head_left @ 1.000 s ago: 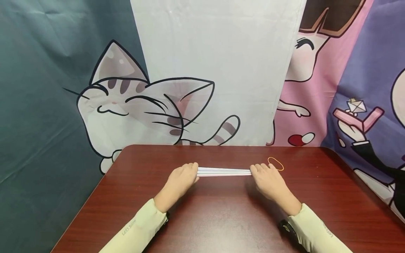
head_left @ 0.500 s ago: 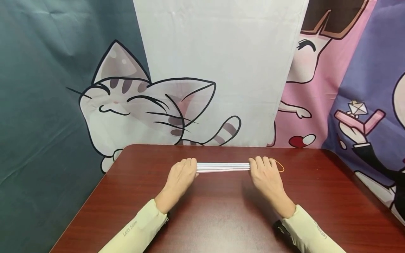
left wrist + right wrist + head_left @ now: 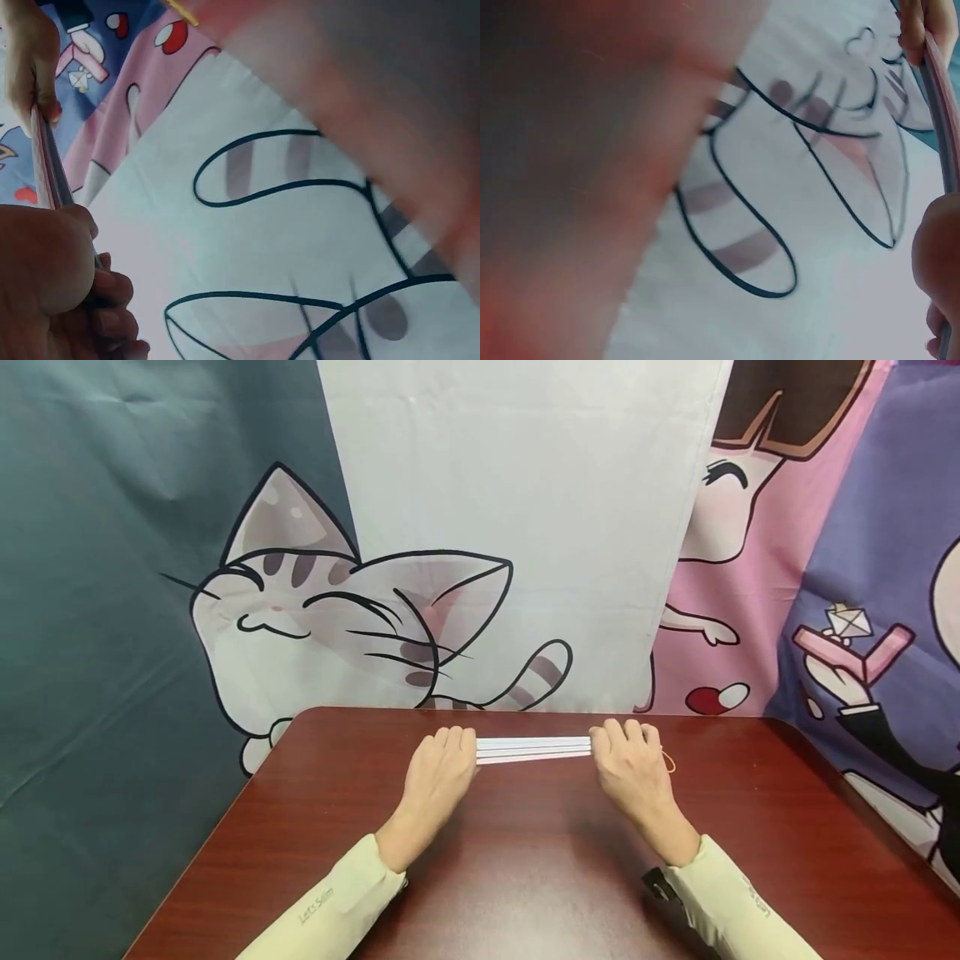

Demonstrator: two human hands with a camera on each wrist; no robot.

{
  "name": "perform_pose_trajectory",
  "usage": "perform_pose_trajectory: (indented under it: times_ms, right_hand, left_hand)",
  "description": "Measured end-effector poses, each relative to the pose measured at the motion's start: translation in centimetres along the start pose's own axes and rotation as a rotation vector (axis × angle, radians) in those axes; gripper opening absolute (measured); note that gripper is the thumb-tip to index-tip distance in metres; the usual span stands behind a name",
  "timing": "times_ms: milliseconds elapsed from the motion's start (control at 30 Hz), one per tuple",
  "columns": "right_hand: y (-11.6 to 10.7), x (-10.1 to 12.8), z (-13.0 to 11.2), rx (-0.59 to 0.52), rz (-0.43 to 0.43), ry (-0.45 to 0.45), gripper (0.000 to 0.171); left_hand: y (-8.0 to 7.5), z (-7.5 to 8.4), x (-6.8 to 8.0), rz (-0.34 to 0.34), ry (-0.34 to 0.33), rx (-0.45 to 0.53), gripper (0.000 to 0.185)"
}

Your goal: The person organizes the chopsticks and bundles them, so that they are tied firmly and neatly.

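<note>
A bundle of thin white straws (image 3: pixel 532 749) lies crosswise near the far side of the dark red table (image 3: pixel 525 877). My left hand (image 3: pixel 442 768) grips its left end and my right hand (image 3: pixel 630 764) grips its right end, fingers curled over it. In the left wrist view the straws (image 3: pixel 46 161) run from my left hand (image 3: pixel 60 277) up to the right hand (image 3: pixel 30 60). The right wrist view shows the straws (image 3: pixel 943 112) between my right hand (image 3: pixel 937 262) and the left hand (image 3: pixel 919 22). An orange rubber band (image 3: pixel 670 764) peeks out beside the right hand.
Cartoon cloth backdrops hang right behind the table's far edge (image 3: pixel 525 712): a cat print (image 3: pixel 330 627) in the middle and left, pink and purple figures (image 3: pixel 825 610) at the right. Both forearms wear pale sleeves (image 3: pixel 337 910).
Both hands have slid the straw bundle away from me toward the table's far edge. The right hand now covers most of the rubber band.
</note>
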State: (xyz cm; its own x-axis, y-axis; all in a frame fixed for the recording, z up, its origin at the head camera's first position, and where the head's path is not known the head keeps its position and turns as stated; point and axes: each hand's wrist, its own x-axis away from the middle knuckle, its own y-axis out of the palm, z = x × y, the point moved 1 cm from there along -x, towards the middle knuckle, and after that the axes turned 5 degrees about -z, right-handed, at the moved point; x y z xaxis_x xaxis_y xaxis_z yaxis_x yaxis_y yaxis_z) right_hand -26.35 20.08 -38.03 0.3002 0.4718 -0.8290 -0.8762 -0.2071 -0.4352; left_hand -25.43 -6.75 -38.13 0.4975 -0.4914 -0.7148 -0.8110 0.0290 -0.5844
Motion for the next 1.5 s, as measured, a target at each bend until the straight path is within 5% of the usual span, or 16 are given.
perform_pose_trajectory:
  times_ms: [167, 300, 400, 533, 767, 933, 1100, 1500]
  right_hand:
    - [-0.4, -1.7, 1.0, -0.014, 0.049, 0.035, 0.028]
    - [-0.4, -2.9, 1.3, -0.017, 0.082, 0.060, 0.027]
    - [-0.3, -3.6, 1.1, -0.014, 0.102, 0.061, 0.024]
    - [-0.3, -4.7, 0.8, 0.024, 0.134, 0.056, 0.027]
    - [-1.0, -6.4, 1.2, 0.057, 0.189, 0.106, 0.029]
    - [-1.9, -7.6, 1.1, 0.048, 0.234, 0.096, 0.022]
    - [-2.8, -8.7, 1.0, 0.037, 0.327, 0.116, 0.017]
    - [-3.0, -9.2, 0.3, -0.007, 0.334, 0.128, 0.011]
  left_hand:
    - [-0.9, 0.1, -2.3, 0.038, -0.100, -0.048, 0.009]
    - [-1.5, 0.4, -3.7, 0.056, -0.201, -0.085, 0.009]
    - [-1.9, 1.2, -4.4, 0.131, -0.234, -0.105, 0.017]
    - [-2.0, 2.1, -5.5, 0.216, -0.236, -0.097, 0.032]
    - [-1.8, 2.2, -7.6, 0.217, -0.271, -0.049, 0.024]
    - [-2.1, 1.5, -8.2, 0.330, -0.308, -0.043, 0.017]
    - [-2.5, 0.5, -9.1, 0.453, -0.260, -0.051, 0.018]
    - [-2.2, -0.2, -8.9, 0.491, -0.238, 0.010, 0.020]
